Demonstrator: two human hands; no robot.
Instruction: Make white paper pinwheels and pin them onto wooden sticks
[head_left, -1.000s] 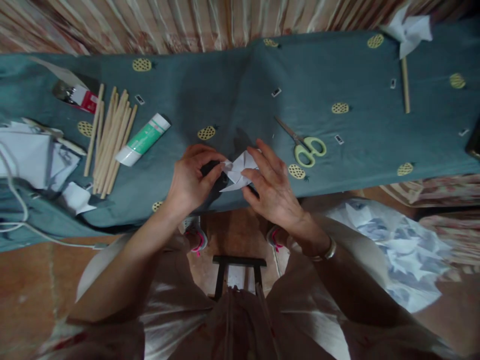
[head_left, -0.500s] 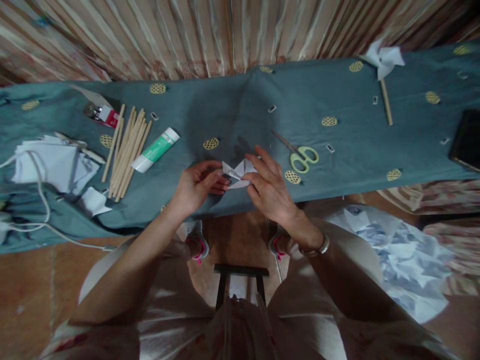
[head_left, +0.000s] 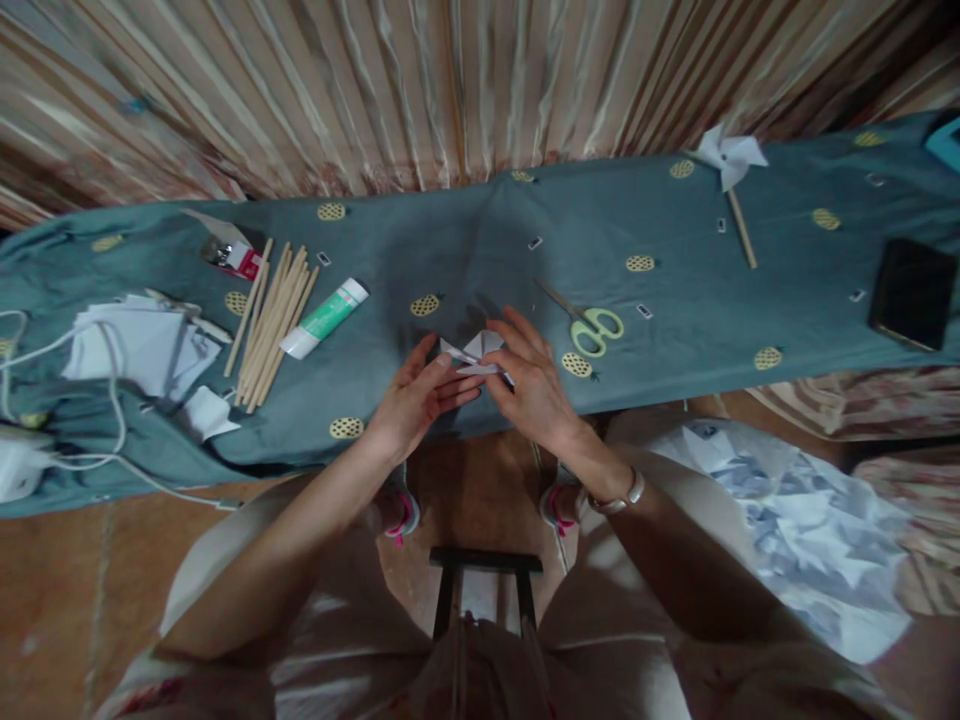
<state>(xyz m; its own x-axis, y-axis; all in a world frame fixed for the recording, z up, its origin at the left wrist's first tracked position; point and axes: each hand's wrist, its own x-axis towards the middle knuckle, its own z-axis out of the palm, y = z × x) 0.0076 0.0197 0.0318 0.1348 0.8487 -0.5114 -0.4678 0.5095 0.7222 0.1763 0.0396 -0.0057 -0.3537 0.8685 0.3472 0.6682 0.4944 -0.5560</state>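
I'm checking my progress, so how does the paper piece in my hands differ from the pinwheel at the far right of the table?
The paper piece sits between the left hand and right hand at the table's near edge; the finished pinwheel lies untouched on the cloth. The finished pinwheel has a wooden stick; the paper piece has none. The finished pinwheel's blades spread out, while the paper piece looks partly folded. Both are white paper.

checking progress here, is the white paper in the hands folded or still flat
Folded. The white paper shows creased, pointed flaps that stand up off the cloth, pinched between the left hand and the right hand.
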